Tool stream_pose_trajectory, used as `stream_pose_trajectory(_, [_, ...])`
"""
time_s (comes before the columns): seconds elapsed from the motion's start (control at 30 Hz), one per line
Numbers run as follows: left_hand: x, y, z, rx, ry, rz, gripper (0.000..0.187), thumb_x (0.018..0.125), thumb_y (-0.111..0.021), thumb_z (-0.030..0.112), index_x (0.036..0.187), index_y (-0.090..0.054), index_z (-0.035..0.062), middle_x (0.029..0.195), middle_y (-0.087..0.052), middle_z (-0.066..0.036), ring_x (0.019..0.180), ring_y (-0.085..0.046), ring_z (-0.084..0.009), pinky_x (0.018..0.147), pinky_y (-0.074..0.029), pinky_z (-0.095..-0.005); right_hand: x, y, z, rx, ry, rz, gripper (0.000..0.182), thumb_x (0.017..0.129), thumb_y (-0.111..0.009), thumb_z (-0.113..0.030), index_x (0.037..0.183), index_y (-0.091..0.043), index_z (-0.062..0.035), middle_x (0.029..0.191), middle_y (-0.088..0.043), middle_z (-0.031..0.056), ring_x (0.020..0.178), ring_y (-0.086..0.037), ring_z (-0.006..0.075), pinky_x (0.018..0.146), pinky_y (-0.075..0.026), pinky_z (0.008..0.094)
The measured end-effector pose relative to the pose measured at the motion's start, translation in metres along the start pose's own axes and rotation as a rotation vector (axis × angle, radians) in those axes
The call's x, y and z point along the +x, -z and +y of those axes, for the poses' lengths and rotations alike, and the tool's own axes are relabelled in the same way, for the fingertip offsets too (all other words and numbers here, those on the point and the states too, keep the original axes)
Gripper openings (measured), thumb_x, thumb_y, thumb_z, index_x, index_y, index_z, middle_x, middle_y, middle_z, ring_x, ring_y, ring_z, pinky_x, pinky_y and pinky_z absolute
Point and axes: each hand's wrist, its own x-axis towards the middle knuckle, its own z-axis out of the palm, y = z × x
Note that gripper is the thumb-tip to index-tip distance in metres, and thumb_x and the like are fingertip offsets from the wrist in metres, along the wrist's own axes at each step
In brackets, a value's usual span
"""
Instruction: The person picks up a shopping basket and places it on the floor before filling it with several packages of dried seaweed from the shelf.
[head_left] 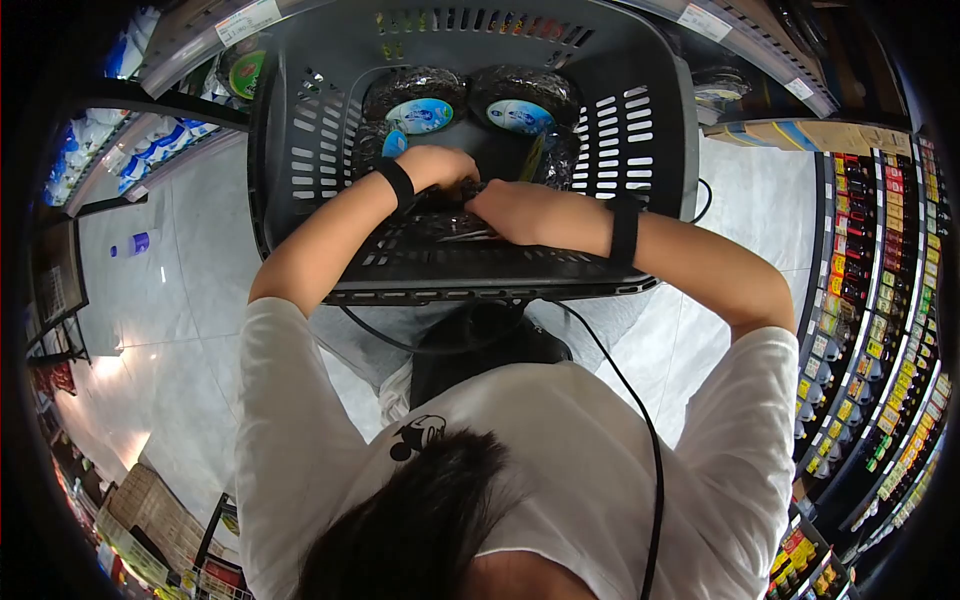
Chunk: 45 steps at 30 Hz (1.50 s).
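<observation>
A large dark grey plastic basket (470, 272) with slotted walls is in front of my body. Inside, along its far side, lie two black plastic-wrapped packs with blue oval labels, a left pack (420, 88) and a right pack (520, 85). More dark wrapped packs line the basket's left and right sides. My left hand (438, 168) and my right hand (512, 210) are close together inside the near part of the basket, fingers curled on dark, shiny wrapped material (445, 224). Their fingertips are partly hidden.
Shelves with price tags (706, 22) rise beyond the basket. Tall racks of bottles and packets (880, 300) stand at the right. Blue and white packages (165, 150) fill shelves at the left. A purple object (130, 245) is on the pale floor. A black cable (640, 400) crosses my shirt.
</observation>
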Motion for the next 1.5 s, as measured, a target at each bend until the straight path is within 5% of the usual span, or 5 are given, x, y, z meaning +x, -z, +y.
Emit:
stream_pose_trajectory(0.57, [0.017,-0.012,-0.019,-0.025,0.024,0.110,0.039,0.077,-0.062,0.022,0.114,-0.053,0.0150,0.104,-0.059,-0.013,0.100,-0.054,-0.0311,0.082,-0.043,-0.0396,0.070,-0.096,0.074,-0.283,0.099,0.123,0.017,0.080,-0.049,-0.014,0.090,-0.057,-0.0022,0.089,-0.061,0.0180,0.079,-0.062,0.0319,0.066,-0.050,0.0414])
stream_pose_trajectory(0.77, [0.030,-0.010,-0.035,0.024,0.013,-0.058,0.053,0.071,-0.069,0.028,0.117,-0.049,0.0128,0.114,-0.052,-0.016,0.105,-0.050,-0.0333,0.083,-0.042,-0.0406,0.059,-0.054,0.062,-0.215,-0.013,-0.232,0.025,0.080,-0.046,-0.009,0.103,-0.051,-0.0016,0.089,-0.060,0.0179,0.077,-0.062,0.0311,0.063,-0.050,0.0382])
stream_pose_trajectory(1.07, [0.016,-0.009,-0.012,-0.002,0.030,-0.073,0.062,0.068,-0.072,0.027,0.121,-0.041,0.0120,0.115,-0.051,-0.015,0.107,-0.048,-0.0326,0.084,-0.042,-0.0403,0.049,-0.108,0.099,-0.203,0.037,0.096,0.018,0.072,-0.058,-0.012,0.087,-0.061,-0.0026,0.087,-0.062,0.0159,0.083,-0.062,0.0302,0.065,-0.050,0.0389])
stream_pose_trajectory(1.27, [0.029,-0.019,-0.020,0.021,0.009,-0.086,0.064,0.070,-0.070,0.026,0.125,-0.038,0.0118,0.118,-0.050,-0.016,0.108,-0.048,-0.0336,0.086,-0.041,-0.0405,0.058,-0.057,0.082,-0.218,-0.161,-0.271,0.022,0.070,-0.060,-0.014,0.090,-0.062,-0.0040,0.085,-0.062,0.0148,0.080,-0.062,0.0301,0.066,-0.051,0.0386])
stream_pose_trajectory(1.5, [0.013,-0.009,-0.015,-0.127,-0.049,-0.044,0.073,0.075,-0.063,0.020,0.136,-0.024,0.0217,0.103,-0.057,-0.015,0.085,-0.059,-0.0279,0.070,-0.048,-0.0363,0.067,-0.097,0.059,-0.398,0.214,0.157,0.037,0.080,-0.046,-0.015,0.117,-0.048,-0.0106,0.088,-0.061,0.0136,0.078,-0.062,0.0271,0.063,-0.051,0.0380])
